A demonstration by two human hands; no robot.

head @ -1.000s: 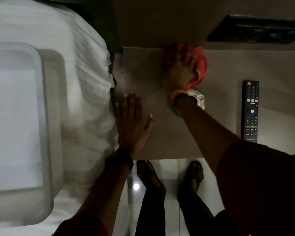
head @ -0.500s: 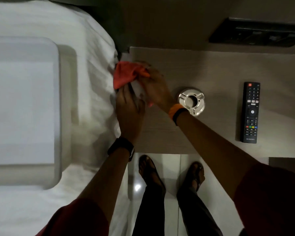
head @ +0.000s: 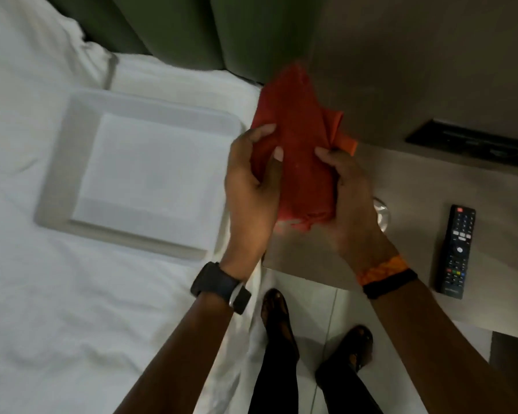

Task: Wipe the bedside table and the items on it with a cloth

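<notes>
Far out from the fingers on the left lies the bed (head: 72, 309), its white sheet soft and creased; on it rests a tray (head: 51, 210), rectangular with rounded corners and a raised pale rim, and inside it a flat white sheet or cloth, smooth and squared, though its material cannot be told; behind the bed stands a padded green headboard (head: 168, 28) with vertical channels. The left hand (head: 251, 189) wears a matte black watch (head: 219, 286) at the wrist; its fingers (head: 262, 132) are clamped on the left edge of the cloth (head: 302, 162), thumb pressed over the front face. The cloth is red-orange, soft and matte, bunched into a loose upright fold with a small rolled corner jutting out at the upper right; it hangs in the air between the two hands, above the near left corner of the counter (head: 425, 186) and not touching it. The right hand (head: 350, 204) pinches the cloth's right edge, fingers closed on it; the wrist carries an orange band and a black band (head: 386, 274). Just beyond the right hand a rounded shiny metallic object (head: 382, 215) peeks out, mostly hidden. The counter is smooth, pale wood-grain laminate with a straight front edge. Further right lies a slim black remote (head: 456, 252), rectangular, with a red button at the top and small coloured keys lower down; its lettering is too small to read. Below, glossy pale floor tiles (head: 308, 303).
</notes>
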